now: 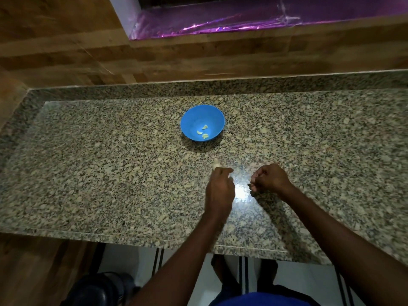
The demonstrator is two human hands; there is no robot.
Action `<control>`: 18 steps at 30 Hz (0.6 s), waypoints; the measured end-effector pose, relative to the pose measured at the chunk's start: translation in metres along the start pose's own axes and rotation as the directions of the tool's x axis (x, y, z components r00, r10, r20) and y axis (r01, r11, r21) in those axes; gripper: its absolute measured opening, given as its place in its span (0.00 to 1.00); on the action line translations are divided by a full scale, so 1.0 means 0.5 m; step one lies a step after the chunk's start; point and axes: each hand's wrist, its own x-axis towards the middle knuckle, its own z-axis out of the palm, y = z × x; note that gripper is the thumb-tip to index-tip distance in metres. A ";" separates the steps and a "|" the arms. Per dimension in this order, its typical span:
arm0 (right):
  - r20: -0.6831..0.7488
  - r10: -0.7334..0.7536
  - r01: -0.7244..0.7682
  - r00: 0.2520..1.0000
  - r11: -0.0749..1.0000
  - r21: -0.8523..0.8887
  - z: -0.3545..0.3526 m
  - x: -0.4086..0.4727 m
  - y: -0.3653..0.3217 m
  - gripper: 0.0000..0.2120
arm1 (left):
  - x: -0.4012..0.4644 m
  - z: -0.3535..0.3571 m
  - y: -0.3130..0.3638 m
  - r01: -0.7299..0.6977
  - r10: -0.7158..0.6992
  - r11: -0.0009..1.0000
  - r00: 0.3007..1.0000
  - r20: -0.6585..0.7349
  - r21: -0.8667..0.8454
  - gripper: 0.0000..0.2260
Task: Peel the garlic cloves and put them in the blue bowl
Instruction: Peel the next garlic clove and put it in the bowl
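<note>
At the granite counter (110,164), I had my left hand (219,188) reaching for a garlic clove (216,163) lying just beyond its curled fingertips, toward the blue bowl (202,122); whether it pinched anything I cannot tell. My right hand (268,178) pinched something small, perhaps skin. Three peeled cloves (203,132) lay in the bowl.
</note>
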 end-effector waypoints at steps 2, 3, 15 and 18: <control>0.003 -0.008 0.009 1.000 0.986 -0.168 0.000 0.008 -0.003 0.09 | -0.020 0.013 0.006 -0.118 0.116 0.991 0.993 0.023 0.064 0.11; 0.004 -0.023 0.023 1.000 0.961 -0.276 -0.001 0.013 -0.006 0.10 | -0.025 0.019 0.002 -0.159 0.157 0.983 0.987 0.036 0.088 0.11; -0.044 0.195 -0.176 0.980 0.741 -0.648 0.015 0.056 -0.071 0.14 | -0.031 0.042 -0.049 -0.257 0.198 0.944 0.943 0.266 0.208 0.20; -0.085 0.094 -0.127 0.992 0.701 -0.702 0.030 0.050 -0.081 0.16 | -0.026 0.040 -0.050 -0.269 0.206 0.940 0.938 0.279 0.211 0.21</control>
